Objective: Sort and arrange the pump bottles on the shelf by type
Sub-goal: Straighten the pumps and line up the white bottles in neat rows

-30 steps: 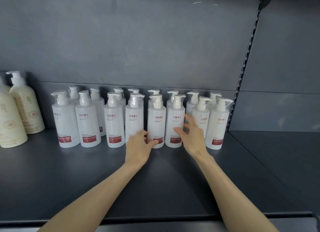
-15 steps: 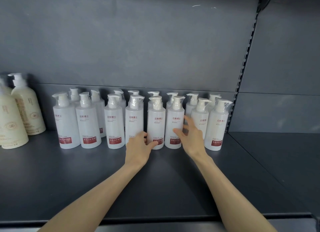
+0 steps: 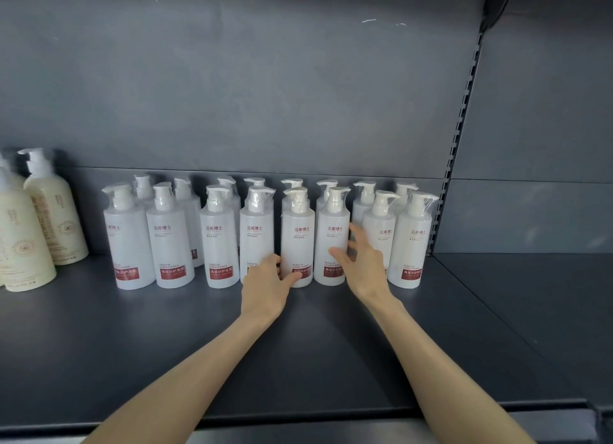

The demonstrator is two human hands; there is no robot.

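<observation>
My left hand (image 3: 265, 286) grips the foot of one white bottle (image 3: 297, 238) in the front row, thumb across its red label, near the middle of the shelf (image 3: 166, 360) toward its back edge. My right hand (image 3: 363, 268) is spread wide, thumb touching the next bottle (image 3: 333, 231) rightward, fingers beside it. Cream bottles (image 3: 56, 218) stand at the shelf's left end.
</observation>
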